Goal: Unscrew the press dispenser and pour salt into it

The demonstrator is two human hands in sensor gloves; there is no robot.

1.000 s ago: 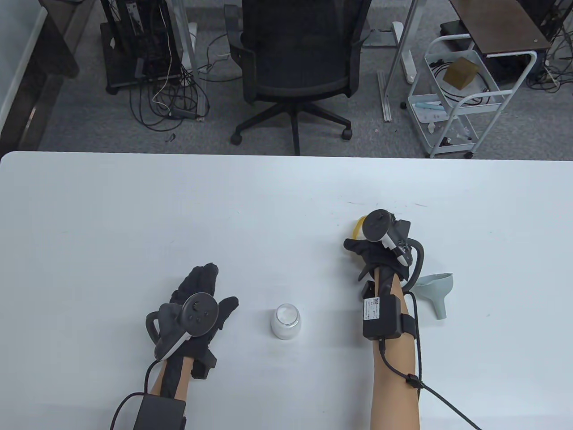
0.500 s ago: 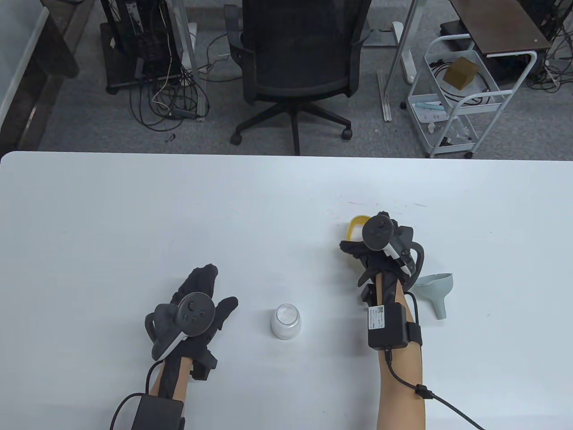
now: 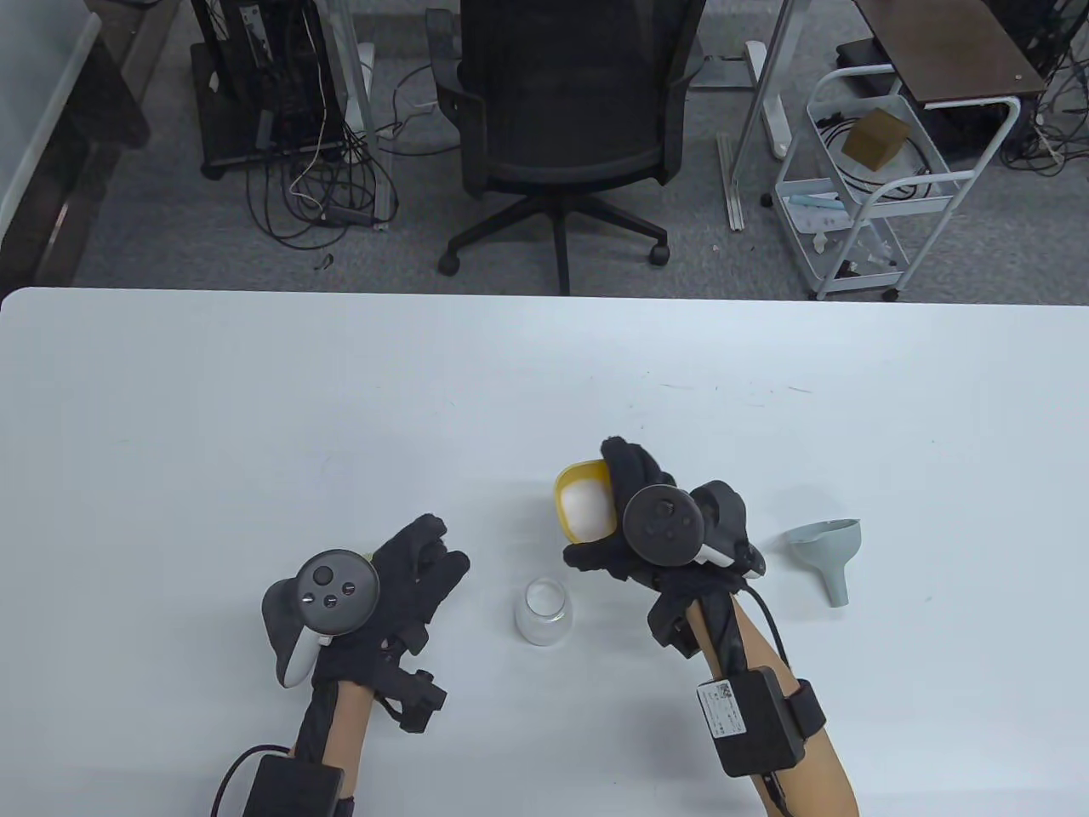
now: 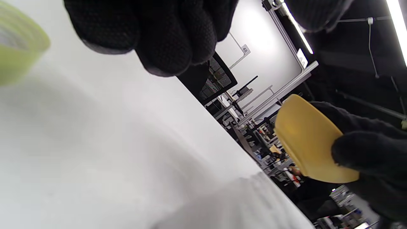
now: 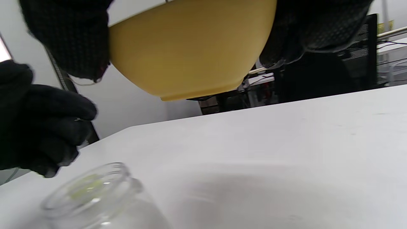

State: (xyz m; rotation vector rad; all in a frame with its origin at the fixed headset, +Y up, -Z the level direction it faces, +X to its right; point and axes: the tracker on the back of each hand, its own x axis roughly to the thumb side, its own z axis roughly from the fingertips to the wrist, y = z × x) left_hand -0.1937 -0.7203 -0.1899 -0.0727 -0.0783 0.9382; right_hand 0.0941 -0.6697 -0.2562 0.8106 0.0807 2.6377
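Observation:
The dispenser's clear glass jar (image 3: 544, 611) stands upright with its mouth open, near the table's front middle; it also shows in the right wrist view (image 5: 92, 194). My right hand (image 3: 606, 511) grips a yellow bowl (image 3: 561, 492) of white salt (image 3: 587, 508), lifted off the table just behind and right of the jar. The bowl also shows in the right wrist view (image 5: 190, 47) and the left wrist view (image 4: 305, 140). My left hand (image 3: 425, 557) hovers left of the jar, fingers (image 4: 165, 35) loosely curled and holding nothing. A blurred green object (image 4: 12, 47) sits by it.
A grey funnel (image 3: 829, 545) lies on its side on the white table (image 3: 255, 408), right of my right hand. An office chair (image 3: 561, 128) and a white cart (image 3: 876, 187) stand beyond the table's far edge.
My right hand has lifted the bowl and carried it left and nearer, up to the jar. My left hand has risen off the table and moved right toward the jar.

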